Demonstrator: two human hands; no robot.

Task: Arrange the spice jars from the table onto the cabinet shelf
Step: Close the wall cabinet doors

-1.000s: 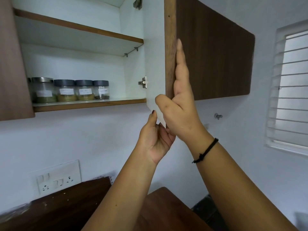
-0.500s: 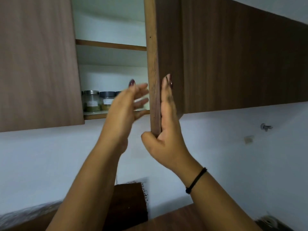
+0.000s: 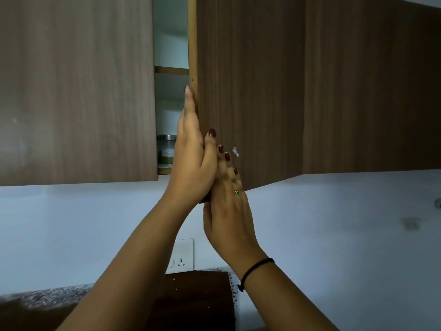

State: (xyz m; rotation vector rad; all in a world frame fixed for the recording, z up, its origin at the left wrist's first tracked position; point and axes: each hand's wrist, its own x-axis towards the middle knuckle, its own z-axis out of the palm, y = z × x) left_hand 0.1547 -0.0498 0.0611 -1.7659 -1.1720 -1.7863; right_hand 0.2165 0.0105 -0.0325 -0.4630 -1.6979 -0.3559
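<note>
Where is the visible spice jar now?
Head view, left of centre: the spice jar stands on the cabinet shelf, between the left door and the left hand.

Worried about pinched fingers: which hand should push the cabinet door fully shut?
Right, probably. The right hand lies flat on the door, on its outer face, free to press. The left hand lies along the door's edge in the narrow gap and should withdraw first.

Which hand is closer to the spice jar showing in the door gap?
Left. The left hand lies along the edge of the door, right beside the spice jar; the right hand is flat on the door's outer face, farther right.
</note>
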